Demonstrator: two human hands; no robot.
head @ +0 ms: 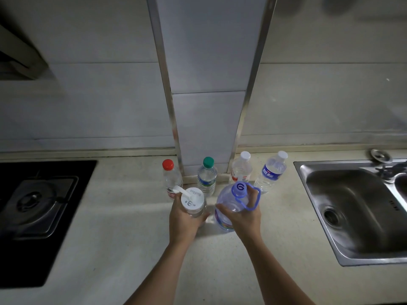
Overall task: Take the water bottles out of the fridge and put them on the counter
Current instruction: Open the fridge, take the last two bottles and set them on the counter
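Note:
My left hand [184, 219] grips a clear bottle with a wide white cap [192, 201] and a white strap, upright on the pale counter [123, 227]. My right hand [242, 214] holds a large clear bottle with a blue cap [240, 189] and a blue loop handle, right beside the first. Behind them, along the wall, stand several small water bottles: a red-capped bottle [170, 176], a green-capped bottle [207, 176], a white-capped bottle [242, 167] and a white-capped bottle with a blue label [272, 170]. The fridge is out of view.
A black gas hob [37, 208] fills the counter's left side. A steel sink [361, 208] with its drain lies at the right. A tiled pillar with metal trim [209, 106] juts out from the back wall in the middle.

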